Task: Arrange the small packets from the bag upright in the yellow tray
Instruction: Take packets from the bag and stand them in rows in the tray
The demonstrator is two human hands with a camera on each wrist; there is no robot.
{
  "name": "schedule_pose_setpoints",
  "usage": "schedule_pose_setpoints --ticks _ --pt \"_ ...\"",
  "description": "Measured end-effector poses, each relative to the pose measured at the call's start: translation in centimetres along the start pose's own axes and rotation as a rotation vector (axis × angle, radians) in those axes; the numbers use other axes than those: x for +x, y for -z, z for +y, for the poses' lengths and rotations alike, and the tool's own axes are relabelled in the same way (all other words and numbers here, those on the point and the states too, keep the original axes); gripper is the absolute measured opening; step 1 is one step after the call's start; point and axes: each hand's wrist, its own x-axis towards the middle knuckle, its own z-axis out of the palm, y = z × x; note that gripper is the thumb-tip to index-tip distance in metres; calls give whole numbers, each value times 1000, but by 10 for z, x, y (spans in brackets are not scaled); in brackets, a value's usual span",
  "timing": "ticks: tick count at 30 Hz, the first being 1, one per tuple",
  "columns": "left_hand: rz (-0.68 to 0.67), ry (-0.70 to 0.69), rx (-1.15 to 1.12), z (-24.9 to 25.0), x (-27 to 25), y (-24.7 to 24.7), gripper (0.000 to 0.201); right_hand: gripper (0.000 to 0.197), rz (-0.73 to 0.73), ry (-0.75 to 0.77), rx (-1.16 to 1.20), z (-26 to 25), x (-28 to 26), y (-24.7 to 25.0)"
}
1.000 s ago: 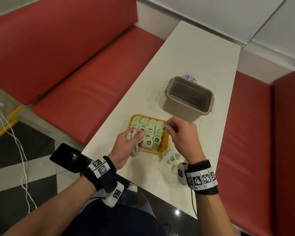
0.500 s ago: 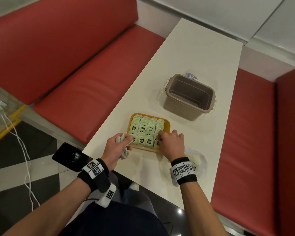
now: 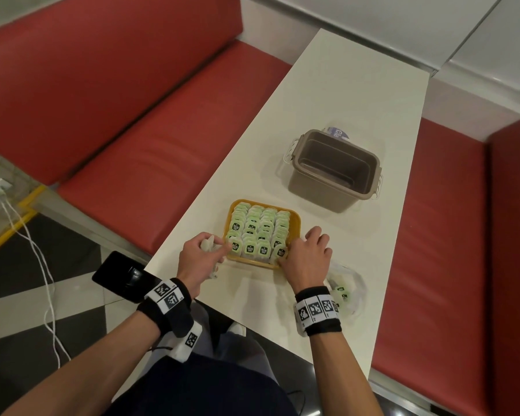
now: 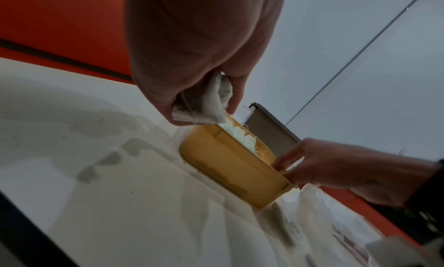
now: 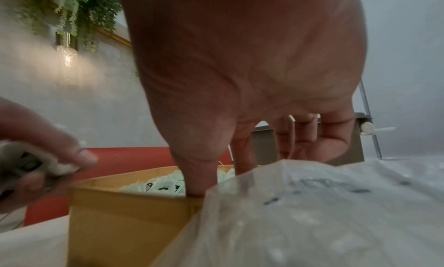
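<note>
Both hands flank the packed yellow tray; brown bin beyond.

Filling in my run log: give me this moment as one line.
left hand: holds spare packets | right hand: thumb inside yellow tray corner | tray: packets in upright rows | bag: near right wrist

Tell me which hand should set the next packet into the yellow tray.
Left, probably. The left hand already grips spare packets beside the yellow tray. The right hand holds none; its thumb reaches into the tray's near right corner.
</note>
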Motion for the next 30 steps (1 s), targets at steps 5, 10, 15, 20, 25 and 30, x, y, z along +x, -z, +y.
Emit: schedule_pose_setpoints --ticks 5,10,15,20,25,30 --pt "18 -25 111 -10 4 2 26 6 -15 -45 -40 -8 10 -2" --pt "5 -25 110 -11 7 6 28 12 1 -39 -24 -15 13 -6" --pt "-1 -41 122 -10 7 3 26 26 32 -44 -21 -12 11 -11" --pt "0 -26 118 -12 7 3 24 32 -10 -73 -40 -9 9 -16" --pt "-17 -30 128 -9 8 3 24 33 -3 -89 -72 -12 13 -22" --pt "-27 -41 139 -8 10 6 26 32 68 -52 -11 -11 17 -19"
